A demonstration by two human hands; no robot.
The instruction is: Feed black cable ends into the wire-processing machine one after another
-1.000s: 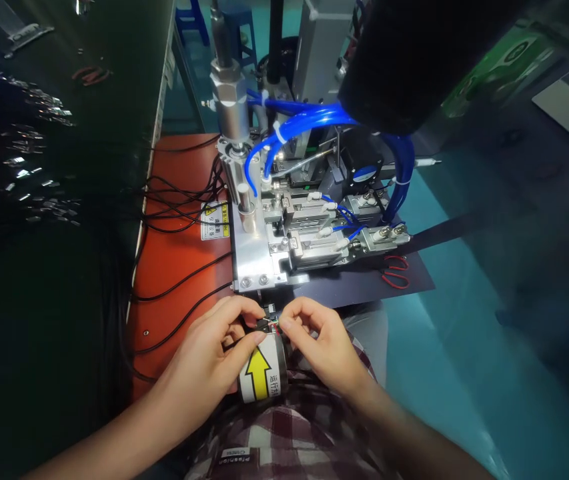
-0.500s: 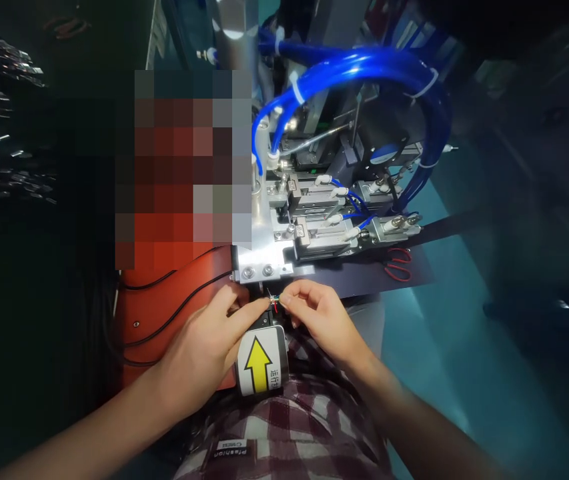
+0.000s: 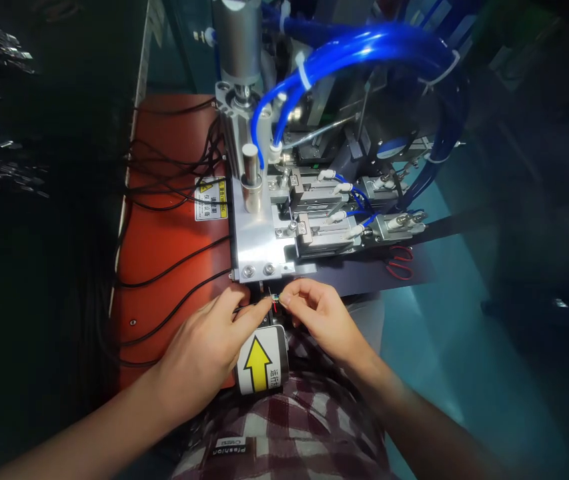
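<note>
Between my hands is a small part with thin coloured wires (image 3: 275, 299), red and greenish, just in front of the machine's metal plate (image 3: 259, 257). My right hand (image 3: 321, 315) is closed, pinching the part's right end between thumb and fingertips. From the other side, my left hand (image 3: 209, 337) has its thumb tip at the part's left end, its other fingers curled and partly hidden. The part is too small to make out its exact kind. Directly below it sits a rounded cover with a yellow arrow (image 3: 258, 363), close to my left hand.
Behind the plate stand a vertical metal cylinder (image 3: 238, 47) and several pneumatic clamps (image 3: 327, 233) fed by blue air hoses (image 3: 369, 43). Black cables (image 3: 179, 267) cross the orange panel (image 3: 164, 233) at left. Red-handled scissors or pliers (image 3: 400, 263) lie at right.
Both hands stay at the small wired part, almost in the same pose. The camera view has shifted slightly, and the upper machine and orange panel now show without the blurred block.
</note>
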